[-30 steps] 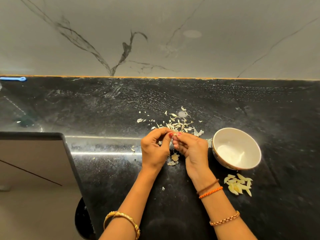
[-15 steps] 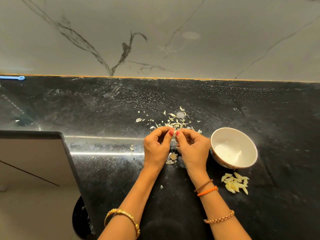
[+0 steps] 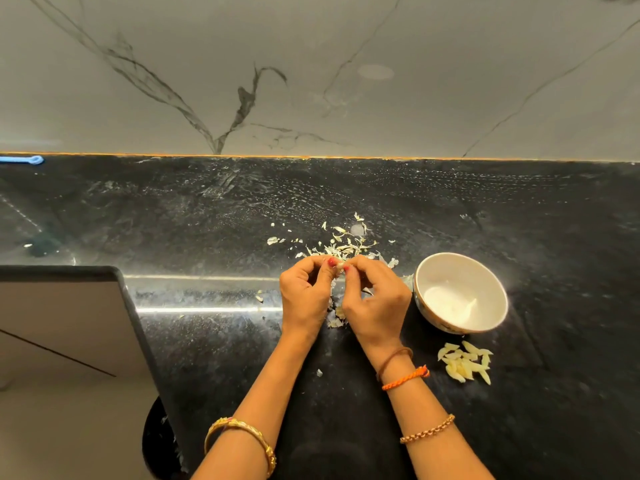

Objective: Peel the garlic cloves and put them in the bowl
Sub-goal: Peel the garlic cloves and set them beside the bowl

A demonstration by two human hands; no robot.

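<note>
We see broad bare desk point(image 3: 173, 216) to the left and behind the work spot, open for a hand to pass. To the right the bowl point(image 3: 427, 289) stands just beside the right hand point(image 3: 375, 301), with the cloves point(image 3: 464, 362) lying near its front. Peels point(image 3: 346, 244) litter the strip beyond the fingers. The wall point(image 3: 311, 81) closes the back, and the desk edge point(image 3: 138, 334) drops off at the near left.

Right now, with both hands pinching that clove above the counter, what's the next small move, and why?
Probably keep stripping the skin: the left hand and right hand both pinch the clove at their fingertips, and it isn't clear it's bare yet. Once clean, carry it right to the bowl, which looks almost empty.
</note>
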